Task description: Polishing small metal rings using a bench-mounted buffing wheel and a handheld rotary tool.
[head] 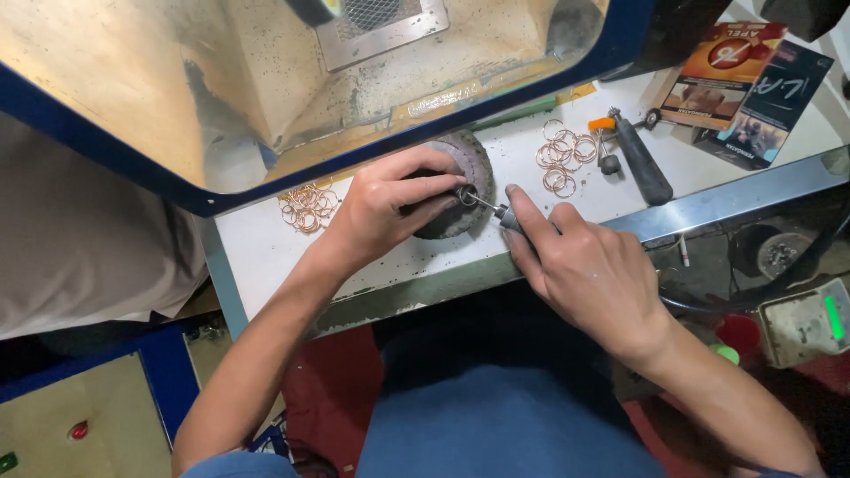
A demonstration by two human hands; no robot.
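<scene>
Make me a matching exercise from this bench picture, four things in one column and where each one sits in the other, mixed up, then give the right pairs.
Things
1. left hand
2. right hand
3. loose copper rings
4. two small printed boxes

Places
A. far right corner of the white bench top
B. pinching a small ring against the round dark block
C. on the bench beside a dark-handled tool
D. gripping a thin rotary handpiece whose tip meets the ring

Pairs: 1-B, 2-D, 3-C, 4-A
</scene>
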